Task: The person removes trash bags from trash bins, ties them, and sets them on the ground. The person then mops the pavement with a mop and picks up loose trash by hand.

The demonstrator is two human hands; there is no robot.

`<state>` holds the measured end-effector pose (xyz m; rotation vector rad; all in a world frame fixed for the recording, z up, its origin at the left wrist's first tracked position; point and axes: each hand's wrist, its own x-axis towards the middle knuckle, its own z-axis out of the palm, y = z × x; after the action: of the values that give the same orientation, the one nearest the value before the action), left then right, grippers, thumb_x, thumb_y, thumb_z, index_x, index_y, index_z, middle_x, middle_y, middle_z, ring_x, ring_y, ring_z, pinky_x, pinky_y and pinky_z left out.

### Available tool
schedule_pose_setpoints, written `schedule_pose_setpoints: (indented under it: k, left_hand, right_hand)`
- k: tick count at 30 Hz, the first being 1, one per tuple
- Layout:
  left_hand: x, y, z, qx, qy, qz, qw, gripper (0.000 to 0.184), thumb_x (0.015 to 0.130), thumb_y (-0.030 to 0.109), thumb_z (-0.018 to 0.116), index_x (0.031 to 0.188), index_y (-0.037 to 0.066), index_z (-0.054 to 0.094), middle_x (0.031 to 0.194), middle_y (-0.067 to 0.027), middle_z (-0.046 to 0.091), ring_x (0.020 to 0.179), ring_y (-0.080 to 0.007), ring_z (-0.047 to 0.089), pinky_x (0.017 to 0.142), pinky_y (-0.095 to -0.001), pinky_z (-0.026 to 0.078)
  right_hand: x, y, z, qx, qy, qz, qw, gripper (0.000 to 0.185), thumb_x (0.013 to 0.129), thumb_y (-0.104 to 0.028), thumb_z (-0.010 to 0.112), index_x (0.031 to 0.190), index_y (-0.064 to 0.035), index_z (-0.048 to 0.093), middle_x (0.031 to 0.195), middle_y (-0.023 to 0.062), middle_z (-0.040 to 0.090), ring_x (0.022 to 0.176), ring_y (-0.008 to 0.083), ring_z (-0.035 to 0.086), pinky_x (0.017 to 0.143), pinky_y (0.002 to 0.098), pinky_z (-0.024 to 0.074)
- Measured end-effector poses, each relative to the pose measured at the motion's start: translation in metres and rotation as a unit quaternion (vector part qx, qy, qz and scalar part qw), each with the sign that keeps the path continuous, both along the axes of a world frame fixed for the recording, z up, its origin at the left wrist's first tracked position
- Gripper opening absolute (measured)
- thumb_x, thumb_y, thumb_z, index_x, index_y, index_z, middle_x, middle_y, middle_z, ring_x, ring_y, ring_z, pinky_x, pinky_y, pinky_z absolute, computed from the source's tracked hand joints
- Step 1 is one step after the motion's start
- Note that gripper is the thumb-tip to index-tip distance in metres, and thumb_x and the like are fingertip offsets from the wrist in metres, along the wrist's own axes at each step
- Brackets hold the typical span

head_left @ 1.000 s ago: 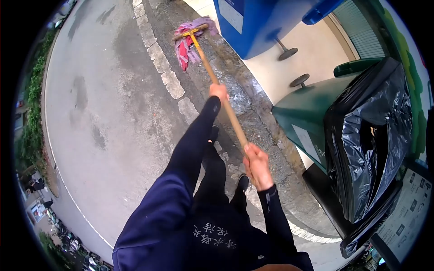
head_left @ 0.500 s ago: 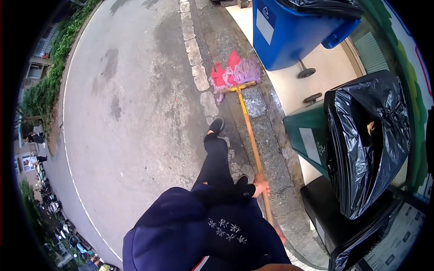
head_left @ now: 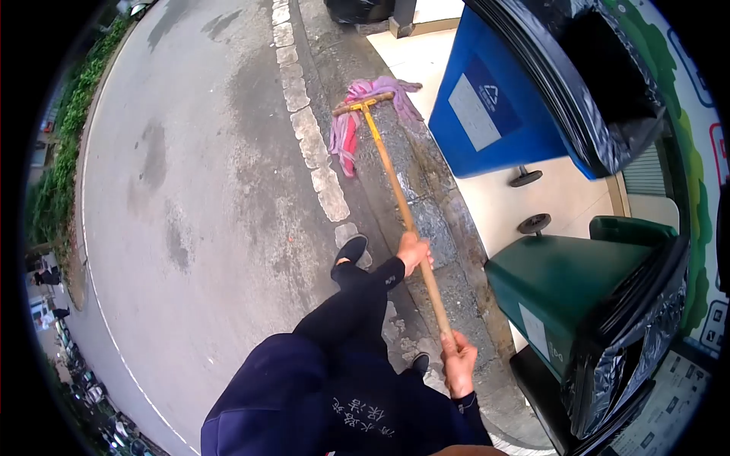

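A mop with a wooden handle (head_left: 395, 194) reaches forward from my body. Its yellow T-shaped head (head_left: 366, 104) carries pink and purple cloth strips (head_left: 348, 140), which lie on the stone kerb strip, draped on both sides of the bar. My left hand (head_left: 414, 253) is wrapped around the handle about midway along. Lower down, near the handle's end, my right hand (head_left: 458, 363) grips it with the thumb laid along the wood. The stone under the mop looks dark and wet in places.
To the right stand a blue wheeled bin (head_left: 502, 99) and a green wheeled bin (head_left: 566, 277), both with black liners, on pale tiles. A black bag (head_left: 357, 9) sits ahead. Grey road (head_left: 205, 228) runs along the left, with hedges and parked scooters beyond.
The mop head has shifted forward and left in view, its strips now hanging back toward me. Both hands have moved up in view, and my right hand now shows fully. The bins appear lower.
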<state>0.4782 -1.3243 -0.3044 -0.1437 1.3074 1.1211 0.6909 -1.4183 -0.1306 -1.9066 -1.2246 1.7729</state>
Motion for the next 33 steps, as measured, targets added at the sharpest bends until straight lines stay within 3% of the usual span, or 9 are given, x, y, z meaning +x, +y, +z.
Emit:
schedule_pose_setpoints:
  k: [9, 12, 14, 15, 17, 20, 24, 26, 33]
  left_hand:
    - [-0.289, 0.148, -0.025, 0.072, 0.073, 0.059, 0.993, 0.009, 0.091, 0.004, 0.049, 0.083, 0.0, 0.048, 0.067, -0.0094, 0.052, 0.055, -0.0247, 0.056, 0.05, -0.0426, 0.053]
    - [-0.324, 0.16, -0.013, 0.082, 0.101, 0.052, 0.99, 0.012, 0.093, 0.005, 0.048, 0.085, -0.003, 0.049, 0.071, -0.0111, 0.053, 0.056, -0.0253, 0.056, 0.052, -0.0419, 0.055]
    - [-0.314, 0.144, -0.008, 0.062, 0.101, 0.041, 0.992, 0.012, 0.093, 0.006, 0.047, 0.085, -0.002, 0.049, 0.07, -0.0091, 0.051, 0.055, -0.0248, 0.056, 0.054, -0.0433, 0.058]
    - [-0.303, 0.128, -0.014, 0.05, 0.094, 0.016, 0.994, 0.011, 0.094, 0.006, 0.047, 0.086, -0.002, 0.048, 0.07, -0.0089, 0.051, 0.055, -0.0247, 0.056, 0.054, -0.0443, 0.058]
    - [-0.269, 0.1, -0.005, 0.015, 0.117, -0.038, 0.992, 0.01, 0.096, 0.01, 0.045, 0.095, -0.001, 0.045, 0.069, -0.0084, 0.049, 0.055, -0.0241, 0.054, 0.053, -0.0467, 0.057]
    - [-0.226, 0.074, -0.005, -0.042, 0.128, -0.041, 0.99, 0.012, 0.096, 0.013, 0.046, 0.099, 0.002, 0.044, 0.072, -0.0096, 0.05, 0.057, -0.0253, 0.056, 0.056, -0.0464, 0.058]
    - [-0.108, 0.014, -0.038, -0.017, 0.11, -0.148, 0.983, 0.012, 0.096, 0.012, 0.044, 0.1, 0.0, 0.043, 0.073, -0.0114, 0.053, 0.062, -0.025, 0.059, 0.058, -0.0425, 0.058]
    - [-0.022, -0.044, -0.021, -0.014, 0.035, -0.214, 0.976, 0.011, 0.096, 0.012, 0.046, 0.093, 0.001, 0.049, 0.078, -0.0109, 0.057, 0.071, -0.024, 0.062, 0.064, -0.0385, 0.058]
    - [0.274, -0.274, 0.065, -0.013, -0.116, -0.393, 0.912, 0.013, 0.096, 0.015, 0.054, 0.098, 0.002, 0.052, 0.091, -0.0106, 0.06, 0.086, -0.0278, 0.065, 0.077, -0.0452, 0.058]
  right_hand:
    - [-0.287, 0.157, 0.002, 0.031, 0.048, 0.042, 0.997, 0.019, 0.092, -0.018, 0.065, 0.091, 0.0004, 0.066, 0.06, -0.0068, 0.048, 0.049, 0.0029, 0.04, 0.043, 0.0241, 0.0292]
    - [-0.348, 0.195, -0.042, 0.102, 0.038, 0.088, 0.99, 0.024, 0.092, -0.023, 0.062, 0.087, -0.0004, 0.064, 0.057, 0.003, 0.056, 0.045, 0.0101, 0.049, 0.042, 0.0308, 0.0339]
    - [-0.349, 0.199, -0.072, -0.017, 0.112, 0.084, 0.99, 0.025, 0.09, -0.025, 0.061, 0.089, -0.0007, 0.063, 0.064, 0.0128, 0.063, 0.054, 0.0202, 0.061, 0.05, 0.037, 0.0425]
    - [-0.341, 0.184, -0.096, 0.049, 0.068, 0.121, 0.989, 0.024, 0.09, -0.025, 0.061, 0.09, -0.001, 0.063, 0.069, 0.0154, 0.064, 0.061, 0.0248, 0.063, 0.056, 0.0395, 0.0448]
    - [-0.307, 0.149, -0.104, 0.072, 0.043, 0.135, 0.987, 0.022, 0.088, -0.024, 0.06, 0.092, -0.0023, 0.061, 0.078, 0.0203, 0.064, 0.079, 0.0364, 0.065, 0.069, 0.0445, 0.0474]
    - [-0.217, 0.079, -0.074, 0.061, 0.086, 0.076, 0.992, 0.022, 0.087, -0.023, 0.062, 0.093, -0.0016, 0.062, 0.073, 0.0164, 0.062, 0.07, 0.0272, 0.063, 0.066, 0.0398, 0.0466]
    - [-0.049, -0.009, 0.024, -0.094, 0.157, -0.062, 0.981, 0.021, 0.09, -0.021, 0.064, 0.096, -0.001, 0.063, 0.064, -0.0022, 0.049, 0.06, 0.0092, 0.048, 0.055, 0.0288, 0.0377]
    - [0.032, -0.072, 0.026, -0.007, 0.134, -0.049, 0.99, 0.02, 0.091, -0.02, 0.063, 0.1, -0.0014, 0.064, 0.064, -0.007, 0.045, 0.056, 0.0034, 0.043, 0.048, 0.0236, 0.0318]
    - [0.285, -0.318, 0.148, -0.136, 0.049, -0.248, 0.958, 0.013, 0.092, -0.014, 0.061, 0.1, -0.004, 0.061, 0.062, -0.008, 0.044, 0.049, 0.0001, 0.033, 0.041, 0.0198, 0.0214]
